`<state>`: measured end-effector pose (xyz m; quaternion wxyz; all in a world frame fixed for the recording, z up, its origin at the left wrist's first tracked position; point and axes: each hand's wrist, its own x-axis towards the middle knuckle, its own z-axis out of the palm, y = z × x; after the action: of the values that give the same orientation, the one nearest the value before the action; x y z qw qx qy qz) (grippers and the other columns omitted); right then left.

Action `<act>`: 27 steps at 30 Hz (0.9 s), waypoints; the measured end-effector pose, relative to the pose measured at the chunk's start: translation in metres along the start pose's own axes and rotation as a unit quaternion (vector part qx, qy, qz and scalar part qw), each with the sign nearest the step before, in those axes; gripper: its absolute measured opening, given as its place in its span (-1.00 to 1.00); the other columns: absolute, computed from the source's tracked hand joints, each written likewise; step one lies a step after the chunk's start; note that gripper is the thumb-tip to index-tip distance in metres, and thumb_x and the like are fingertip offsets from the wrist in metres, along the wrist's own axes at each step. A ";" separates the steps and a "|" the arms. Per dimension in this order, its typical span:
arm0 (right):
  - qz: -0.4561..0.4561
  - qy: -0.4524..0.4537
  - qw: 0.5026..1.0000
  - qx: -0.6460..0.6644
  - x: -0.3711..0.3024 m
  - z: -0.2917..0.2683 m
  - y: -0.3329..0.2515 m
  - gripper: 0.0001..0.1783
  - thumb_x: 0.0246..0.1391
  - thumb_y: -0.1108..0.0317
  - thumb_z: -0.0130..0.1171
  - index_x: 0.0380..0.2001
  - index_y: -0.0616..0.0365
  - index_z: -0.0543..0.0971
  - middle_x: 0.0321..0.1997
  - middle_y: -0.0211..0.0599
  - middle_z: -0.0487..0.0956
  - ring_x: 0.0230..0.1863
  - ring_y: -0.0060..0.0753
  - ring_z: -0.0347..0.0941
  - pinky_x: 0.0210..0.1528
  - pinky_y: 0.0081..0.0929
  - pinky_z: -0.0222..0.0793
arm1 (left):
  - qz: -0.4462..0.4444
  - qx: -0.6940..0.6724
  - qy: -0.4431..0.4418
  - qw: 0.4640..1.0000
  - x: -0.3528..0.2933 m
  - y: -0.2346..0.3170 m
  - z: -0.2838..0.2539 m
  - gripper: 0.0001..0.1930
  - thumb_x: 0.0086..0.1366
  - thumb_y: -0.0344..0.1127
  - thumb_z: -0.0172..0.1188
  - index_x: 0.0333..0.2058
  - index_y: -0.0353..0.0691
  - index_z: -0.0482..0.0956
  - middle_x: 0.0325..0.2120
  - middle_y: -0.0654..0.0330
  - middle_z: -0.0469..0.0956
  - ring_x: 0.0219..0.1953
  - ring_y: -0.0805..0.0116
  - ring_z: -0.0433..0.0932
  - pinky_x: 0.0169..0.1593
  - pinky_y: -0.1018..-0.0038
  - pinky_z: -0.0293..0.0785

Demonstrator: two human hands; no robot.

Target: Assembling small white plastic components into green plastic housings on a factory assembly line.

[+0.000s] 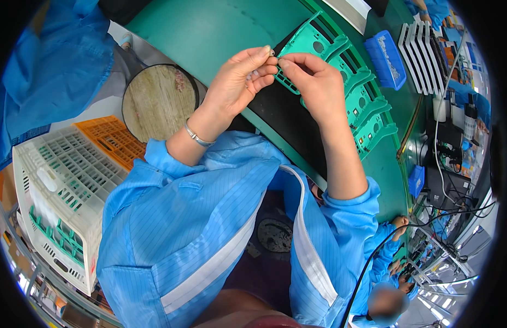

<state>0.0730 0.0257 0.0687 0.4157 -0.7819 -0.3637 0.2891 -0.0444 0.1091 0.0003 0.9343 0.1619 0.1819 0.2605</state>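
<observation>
Head view shows both hands meeting above the counter [198,34], just in front of a row of green plastic holders with curved ribs [359,82]. The left hand [236,80] has its thumb and forefinger pinching a small metallic piece [272,53] at their tips, its other fingers curled toward the palm. The right hand [320,87] is just beside it, thumb and forefinger drawn close together; whether they pinch anything, I cannot tell. A black mat [286,126] lies below the hands, and a blue bin [387,61] stands beyond the holders.

The piece looks easy to lose: only fingertips hold it, so a slight slip or a knock from the right hand could drop it. On the dark mat, or down among the ribs, it would probably be hard to spot. A careless wrist might also nudge the holders out of line.

The piece's shape is too small to read, and the fingers cover part of it. Small bright spots between the left hand's curled fingers could be nails or more pieces. The right hand and forearm hide part of the holders, and the bin's contents are unclear.
</observation>
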 end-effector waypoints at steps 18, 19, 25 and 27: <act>0.070 0.020 0.986 -0.151 0.074 -0.019 0.027 -0.76 -0.20 0.25 0.12 -0.50 0.18 0.62 -0.62 -0.34 0.56 -0.58 -0.50 0.49 -0.43 -0.53 0.39 | 0.019 -0.019 0.022 0.999 0.012 -0.005 -0.010 -0.73 0.30 -0.32 0.02 -0.12 -0.40 0.43 -0.39 0.18 0.49 -0.40 0.52 0.48 -0.29 0.67 0.50; 0.076 0.013 0.984 -0.163 0.077 -0.018 0.025 -0.76 -0.20 0.25 0.12 -0.51 0.18 0.61 -0.62 -0.34 0.55 -0.59 -0.50 0.48 -0.43 -0.53 0.40 | 0.015 -0.022 0.021 0.999 0.011 -0.004 -0.010 -0.73 0.31 -0.33 0.01 -0.12 -0.41 0.43 -0.38 0.17 0.49 -0.39 0.51 0.48 -0.29 0.66 0.50; 0.100 -0.002 0.980 -0.171 0.089 -0.019 0.028 -0.78 -0.18 0.28 0.10 -0.50 0.18 0.61 -0.61 -0.34 0.55 -0.59 -0.49 0.49 -0.45 -0.55 0.39 | 0.015 -0.028 0.010 0.999 0.010 -0.003 -0.010 -0.73 0.32 -0.33 -0.02 -0.11 -0.41 0.41 -0.38 0.17 0.48 -0.39 0.50 0.48 -0.28 0.64 0.49; 0.104 -0.024 0.980 -0.165 0.093 -0.021 0.029 -0.78 -0.18 0.30 0.09 -0.48 0.18 0.60 -0.60 -0.34 0.55 -0.59 -0.49 0.50 -0.45 -0.55 0.39 | 0.013 -0.029 0.010 0.999 0.011 -0.003 -0.011 -0.73 0.32 -0.33 -0.03 -0.11 -0.41 0.41 -0.39 0.17 0.49 -0.39 0.50 0.48 -0.28 0.64 0.49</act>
<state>0.1509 0.0802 0.0403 0.2396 -0.8663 -0.3327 0.2854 -0.0387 0.1154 -0.0130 0.9332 0.1340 0.1819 0.2795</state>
